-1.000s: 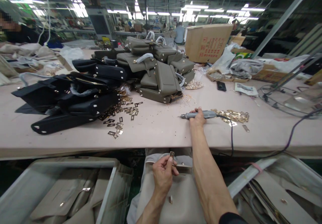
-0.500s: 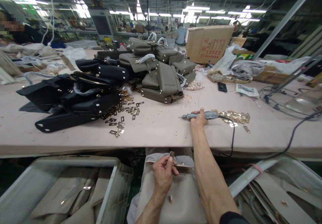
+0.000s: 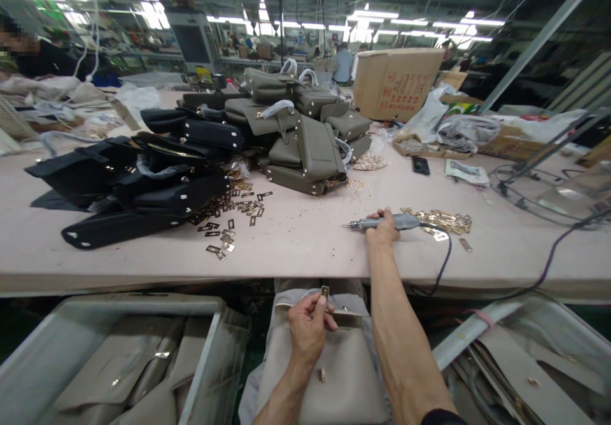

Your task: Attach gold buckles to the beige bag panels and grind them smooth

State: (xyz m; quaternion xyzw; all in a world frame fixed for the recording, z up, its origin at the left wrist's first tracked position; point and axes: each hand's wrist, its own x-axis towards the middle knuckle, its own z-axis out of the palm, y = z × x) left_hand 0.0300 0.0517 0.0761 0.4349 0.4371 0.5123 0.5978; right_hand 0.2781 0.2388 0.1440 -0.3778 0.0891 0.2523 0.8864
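Note:
Between thumb and fingers, my left hand (image 3: pixel 308 326) pinches a small metal plate (image 3: pixel 324 292) above the flap edge of a grey-beige bag (image 3: pixel 341 374) on my lap. A metal clasp (image 3: pixel 322 376) shows on the bag's front. On the table, my right hand (image 3: pixel 382 226) is wrapped round a grey electric screwdriver (image 3: pixel 403 221), its tip pointing left. Gold metal pieces (image 3: pixel 446 220) lie in a pile just right of the tool. Dark metal frames (image 3: pixel 231 212) are scattered at the left.
Black bags (image 3: pixel 143 183) and olive bags (image 3: pixel 305 145) are heaped on the table (image 3: pixel 286 256). Behind stands a cardboard box (image 3: pixel 398 84). Crates with beige bags flank my lap, the left one (image 3: pixel 210 348) and the right one (image 3: pixel 458 342). The tool's cord (image 3: pixel 548 272) runs right.
My right hand and the screwdriver have shifted slightly to the right along the table. My left hand still holds the plate in nearly the same place.

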